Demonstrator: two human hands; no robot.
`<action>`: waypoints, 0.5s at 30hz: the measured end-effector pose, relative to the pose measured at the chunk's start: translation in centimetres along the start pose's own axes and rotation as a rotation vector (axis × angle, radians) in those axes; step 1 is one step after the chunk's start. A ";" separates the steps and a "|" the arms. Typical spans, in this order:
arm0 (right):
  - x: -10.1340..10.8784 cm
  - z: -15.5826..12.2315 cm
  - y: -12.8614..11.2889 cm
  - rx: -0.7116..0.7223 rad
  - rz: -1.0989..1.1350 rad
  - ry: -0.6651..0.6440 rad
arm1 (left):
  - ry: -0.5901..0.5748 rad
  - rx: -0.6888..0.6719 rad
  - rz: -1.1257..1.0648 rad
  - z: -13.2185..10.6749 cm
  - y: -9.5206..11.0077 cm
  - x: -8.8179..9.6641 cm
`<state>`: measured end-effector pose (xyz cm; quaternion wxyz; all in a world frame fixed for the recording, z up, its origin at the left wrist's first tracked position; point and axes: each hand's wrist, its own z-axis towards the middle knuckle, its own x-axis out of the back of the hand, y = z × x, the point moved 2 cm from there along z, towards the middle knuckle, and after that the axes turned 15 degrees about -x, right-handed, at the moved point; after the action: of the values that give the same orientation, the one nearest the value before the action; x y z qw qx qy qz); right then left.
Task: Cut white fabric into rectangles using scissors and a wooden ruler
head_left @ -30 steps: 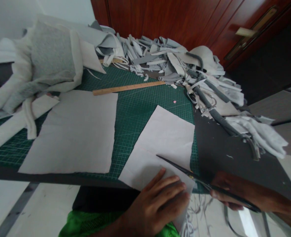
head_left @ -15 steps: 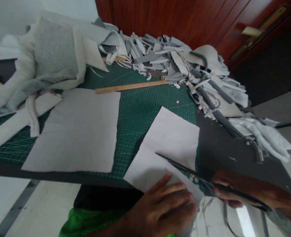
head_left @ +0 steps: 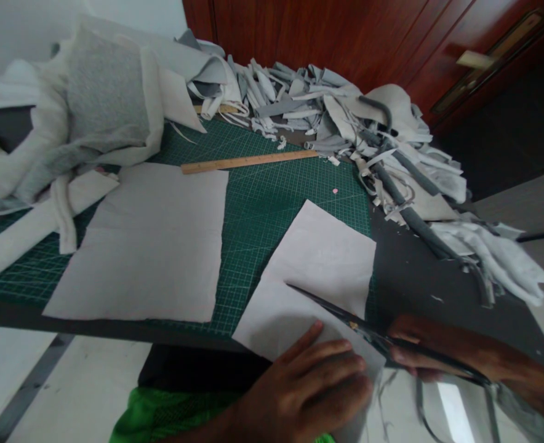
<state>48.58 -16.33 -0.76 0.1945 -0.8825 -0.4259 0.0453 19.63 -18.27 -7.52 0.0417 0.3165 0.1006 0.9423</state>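
My right hand (head_left: 415,344) grips a pair of large dark scissors (head_left: 322,301) by the handles. Their blades reach leftward into a pale off-white piece of fabric (head_left: 320,249) at the front right of a green cutting mat (head_left: 276,191). A cut line runs along the blades from the fabric's right edge; the lower blade is mostly hidden beneath the cloth. My left hand (head_left: 320,381) lies with its fingers stretched out on the near part of this fabric, below the scissors. Part of that near flap hangs past the table edge.
A larger pale fabric sheet (head_left: 156,246) lies on the mat to the left, with a wooden ruler (head_left: 248,161) at its top corner. Grey and white padded cloth (head_left: 106,86) is heaped at back left. Fabric scraps (head_left: 295,104) pile along the back and right.
The scissors and my right hand have moved slightly left, with the blade tip further into the fabric. My left hand stays in nearly the same place on the cloth.
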 end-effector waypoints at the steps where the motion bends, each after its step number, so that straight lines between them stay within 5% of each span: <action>1: 0.1 0.1 0.3 -0.021 -0.018 -0.010 | -0.023 0.005 0.003 0.0 0.0 0.0; 10: 0.2 1.2 1.0 -0.033 0.010 -0.060 | -0.114 0.218 0.174 -1.1 -1.6 4.2; 15: 0.1 1.8 2.1 -0.006 0.065 -0.044 | -0.087 0.213 0.206 -1.7 -1.4 4.1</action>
<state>49.71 -16.91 -3.24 0.1809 -0.8952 -0.4012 0.0700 15.36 -16.57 -6.76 -0.0847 0.3683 0.1651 0.9110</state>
